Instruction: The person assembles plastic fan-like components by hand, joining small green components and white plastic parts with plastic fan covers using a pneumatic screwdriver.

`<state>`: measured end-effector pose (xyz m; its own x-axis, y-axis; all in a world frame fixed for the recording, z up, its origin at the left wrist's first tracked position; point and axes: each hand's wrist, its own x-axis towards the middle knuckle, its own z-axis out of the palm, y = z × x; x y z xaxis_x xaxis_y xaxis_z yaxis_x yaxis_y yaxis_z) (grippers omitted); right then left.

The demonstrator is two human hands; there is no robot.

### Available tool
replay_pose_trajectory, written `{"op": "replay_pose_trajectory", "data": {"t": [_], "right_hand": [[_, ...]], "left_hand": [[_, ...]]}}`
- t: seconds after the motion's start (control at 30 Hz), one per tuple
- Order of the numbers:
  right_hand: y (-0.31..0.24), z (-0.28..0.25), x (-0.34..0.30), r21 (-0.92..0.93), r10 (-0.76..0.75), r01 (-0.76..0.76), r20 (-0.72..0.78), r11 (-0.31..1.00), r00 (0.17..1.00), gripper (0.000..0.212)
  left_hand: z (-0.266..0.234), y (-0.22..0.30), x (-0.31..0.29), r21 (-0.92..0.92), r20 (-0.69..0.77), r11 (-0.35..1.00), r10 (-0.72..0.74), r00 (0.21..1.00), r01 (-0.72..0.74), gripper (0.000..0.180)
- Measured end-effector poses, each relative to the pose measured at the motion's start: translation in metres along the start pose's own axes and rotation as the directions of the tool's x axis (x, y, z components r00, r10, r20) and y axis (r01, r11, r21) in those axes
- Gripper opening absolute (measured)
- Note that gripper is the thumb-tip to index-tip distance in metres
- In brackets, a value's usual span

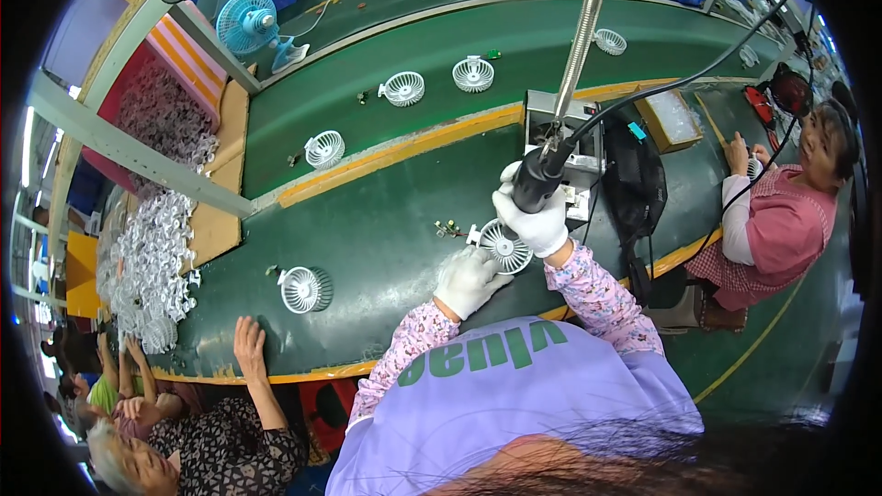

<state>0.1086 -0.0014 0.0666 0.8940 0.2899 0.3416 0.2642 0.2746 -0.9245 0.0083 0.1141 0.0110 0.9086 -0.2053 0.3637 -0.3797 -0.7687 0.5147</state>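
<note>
Right hand [537, 220]: clenched round driver [536, 182], above grille | Left hand [467, 280]: fingers pressed flat on grille [504, 246] rim | Grille: on belt [386, 230], between both hands.

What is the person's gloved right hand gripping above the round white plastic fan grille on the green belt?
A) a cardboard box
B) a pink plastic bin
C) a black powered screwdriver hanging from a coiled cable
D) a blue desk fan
C: the right hand wraps the black powered screwdriver above the round white plastic fan grille, which the left hand steadies.
</note>
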Motion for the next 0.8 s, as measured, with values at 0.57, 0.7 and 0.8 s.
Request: {"op": "replay_pose_trajectory", "data": {"t": [0.57, 0.7, 0.8], "right_hand": [[-0.038, -0.019, 0.004, -0.163, -0.238, 0.204, -0.23, 0.965, 0.944, 0.035], [-0.027, -0.04, 0.01, -0.168, -0.195, 0.152, -0.281, 0.974, 0.94, 0.027], [-0.032, -0.034, 0.006, -0.093, -0.222, 0.204, -0.27, 0.974, 0.937, 0.026]], "left_hand": [[-0.005, -0.005, -0.011, 0.004, -0.057, 1.0, 0.031, 0.998, -0.031, 0.023], [-0.005, -0.004, -0.009, -0.004, -0.048, 1.0, 0.031, 0.998, -0.031, 0.023], [-0.005, -0.004, -0.009, -0.011, -0.046, 1.0, 0.021, 0.999, -0.021, 0.022]]}}
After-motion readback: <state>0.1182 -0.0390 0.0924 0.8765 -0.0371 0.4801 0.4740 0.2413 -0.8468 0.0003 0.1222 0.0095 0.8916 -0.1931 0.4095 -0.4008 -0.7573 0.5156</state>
